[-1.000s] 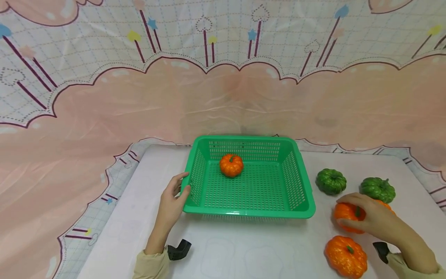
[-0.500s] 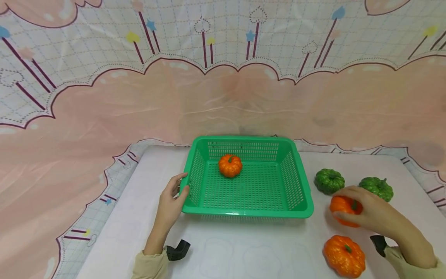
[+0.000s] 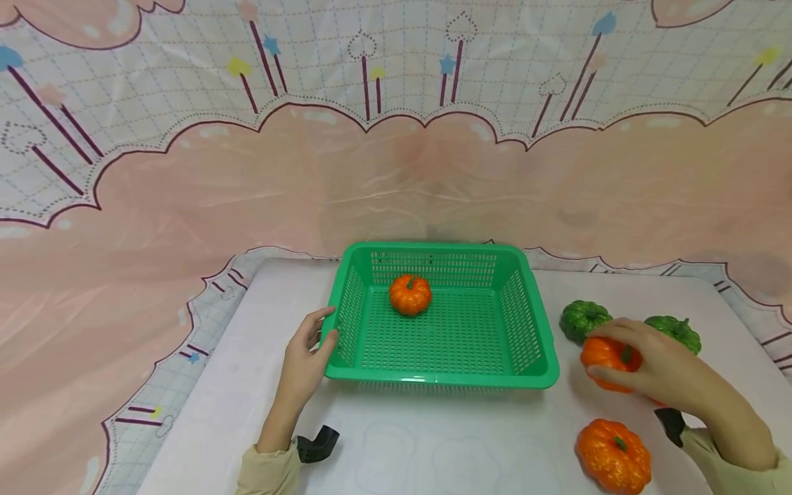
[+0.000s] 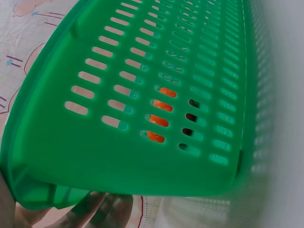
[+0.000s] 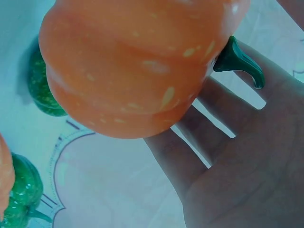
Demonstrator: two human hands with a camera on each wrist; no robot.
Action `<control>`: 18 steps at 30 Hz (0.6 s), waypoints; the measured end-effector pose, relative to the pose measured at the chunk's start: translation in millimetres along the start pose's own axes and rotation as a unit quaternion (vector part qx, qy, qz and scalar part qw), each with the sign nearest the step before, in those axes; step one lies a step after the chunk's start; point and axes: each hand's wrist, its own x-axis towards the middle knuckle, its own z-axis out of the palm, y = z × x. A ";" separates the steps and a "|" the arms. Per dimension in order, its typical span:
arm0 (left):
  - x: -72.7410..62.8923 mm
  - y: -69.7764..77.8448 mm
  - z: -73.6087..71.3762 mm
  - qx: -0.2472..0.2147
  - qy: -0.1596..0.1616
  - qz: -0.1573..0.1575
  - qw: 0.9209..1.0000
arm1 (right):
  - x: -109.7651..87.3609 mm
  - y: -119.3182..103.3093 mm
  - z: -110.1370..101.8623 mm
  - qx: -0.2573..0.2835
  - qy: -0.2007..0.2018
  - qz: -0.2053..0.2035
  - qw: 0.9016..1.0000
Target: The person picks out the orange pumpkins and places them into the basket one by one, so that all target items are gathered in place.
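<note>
My right hand (image 3: 665, 371) grips an orange pumpkin (image 3: 609, 361) between thumb and fingers, to the right of the green basket (image 3: 442, 379). In the right wrist view this pumpkin (image 5: 128, 71) hangs large before the fingers, its curved green stem turned towards the palm. My left hand (image 3: 306, 357) holds the basket's left rim, thumb and index fingertip at the edge. From the left wrist, some fingers (image 4: 111, 209) show under the basket's edge. Inside the basket, towards the back left, lies a smaller orange pumpkin (image 3: 410, 295).
Two green pumpkins, a nearer one (image 3: 581, 320) and one farther right (image 3: 680, 333), lie behind my right hand, partly covered. Another orange pumpkin (image 3: 614, 456) sits at the front right of the white table (image 3: 421, 440). A patterned cloth (image 3: 396, 179) hangs behind.
The right hand has lifted its orange pumpkin and carried it slightly back and left, so it now overlaps the nearer green pumpkin. My left hand keeps its place at the basket.
</note>
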 end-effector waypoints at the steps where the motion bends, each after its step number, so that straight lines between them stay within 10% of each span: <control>1: 0.0 0.2 0.1 -0.001 0.000 0.000 1.000 | 0.3 -1.0 -1.0 -0.002 -0.001 0.002 1.000; 18: 0.3 -0.1 0.2 -0.001 0.000 -0.003 1.000 | 7.8 -20.0 -12.5 0.003 0.018 -0.020 1.000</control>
